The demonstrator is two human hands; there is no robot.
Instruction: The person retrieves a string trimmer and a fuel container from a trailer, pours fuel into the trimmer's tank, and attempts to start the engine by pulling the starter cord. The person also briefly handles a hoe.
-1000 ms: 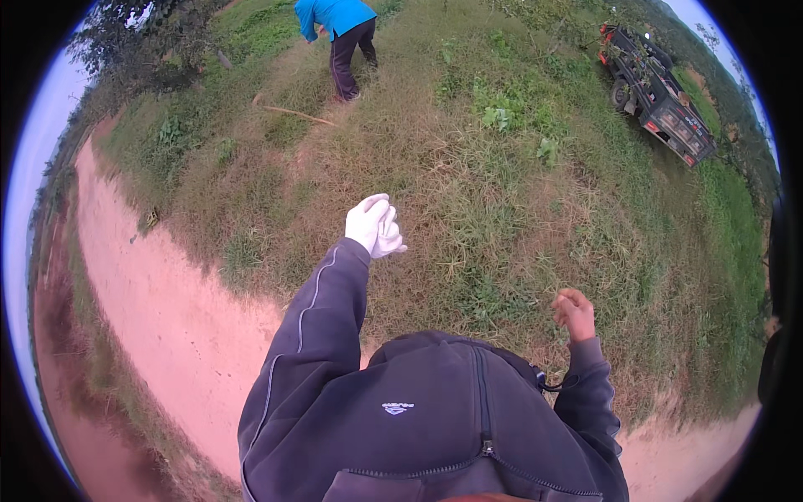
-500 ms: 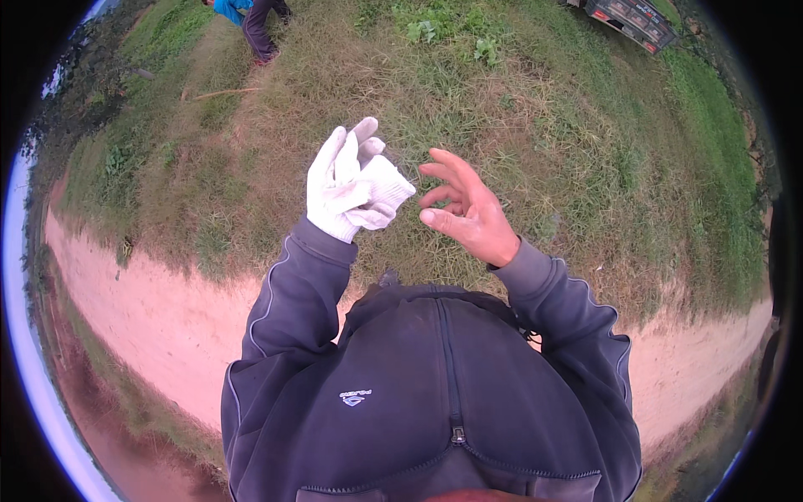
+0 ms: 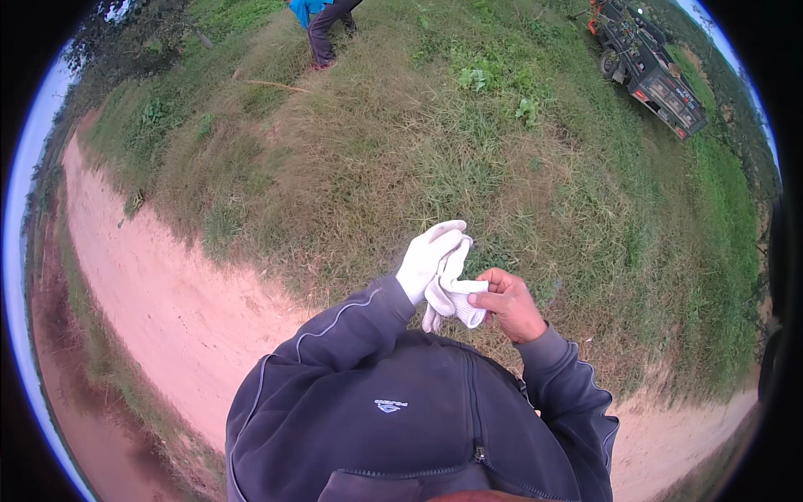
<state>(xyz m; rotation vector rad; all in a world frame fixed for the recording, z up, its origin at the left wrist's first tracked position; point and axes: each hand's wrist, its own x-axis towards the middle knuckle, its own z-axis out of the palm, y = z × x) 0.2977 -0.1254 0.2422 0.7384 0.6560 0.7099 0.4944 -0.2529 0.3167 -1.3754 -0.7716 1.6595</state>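
Observation:
My left hand [image 3: 424,262] wears a white knitted work glove and is closed on a second, loose white glove [image 3: 466,306]. The loose glove's fabric hangs below the gloved palm, in front of my dark jacket. From the right, my bare right hand [image 3: 513,309] pinches one edge of the loose glove between thumb and fingers. Both hands are close together, joined by the glove. Part of the loose glove is hidden behind the gloved fingers.
A grassy bank [image 3: 351,167] lies ahead, with a pale dirt path [image 3: 167,276] beside me. At the far left a person [image 3: 326,29] in blue top and dark trousers bends over near a thin stick [image 3: 276,85]. A dark cargo vehicle [image 3: 652,75] stands far right.
My right hand has moved from apart to pinching the loose glove. Both hands came lower and nearer my body. The view has turned, showing more of the vehicle.

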